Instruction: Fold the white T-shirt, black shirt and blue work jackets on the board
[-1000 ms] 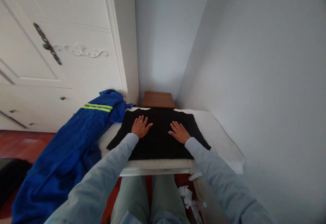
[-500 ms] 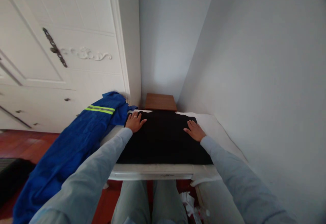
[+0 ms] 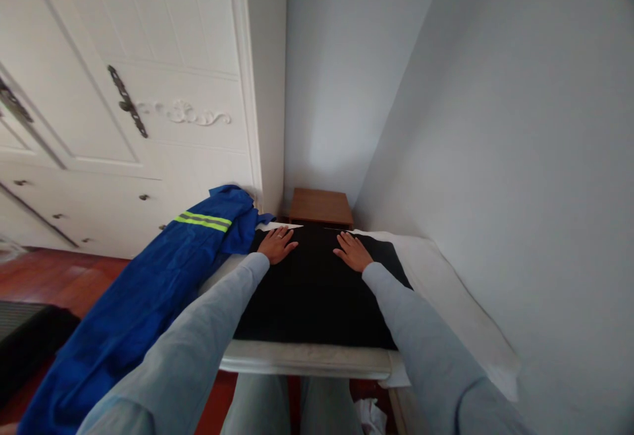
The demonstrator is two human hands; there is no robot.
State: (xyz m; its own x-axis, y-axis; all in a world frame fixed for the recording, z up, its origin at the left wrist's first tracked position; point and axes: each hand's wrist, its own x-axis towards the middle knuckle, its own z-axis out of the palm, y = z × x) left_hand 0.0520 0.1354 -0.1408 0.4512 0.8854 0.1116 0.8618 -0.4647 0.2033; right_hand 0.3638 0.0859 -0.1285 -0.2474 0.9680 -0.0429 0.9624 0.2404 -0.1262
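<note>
A black cloth (image 3: 317, 296) lies spread flat over a table covered in white (image 3: 307, 359). My left hand (image 3: 277, 245) rests palm down near the cloth's far left corner, fingers apart, with a ring on one finger. On the far right part of the cloth lies my right hand (image 3: 353, 251), also flat with its fingers stretched out. Neither hand grips anything. Beside my left arm, a blue garment with a yellow and grey reflective band (image 3: 203, 221) drapes over the table's left side and hangs down.
A white wardrobe (image 3: 198, 59) with dark handles stands at the left. Behind the table is a brown wooden cabinet (image 3: 321, 206). A grey wall (image 3: 485, 125) bounds the right side. Crumpled white paper (image 3: 370, 416) lies below, and a dark object (image 3: 34, 342) sits on the red floor.
My right hand has slid left across the black cloth, closer to my left hand. My left hand stays near the far left corner. The view has shifted slightly.
</note>
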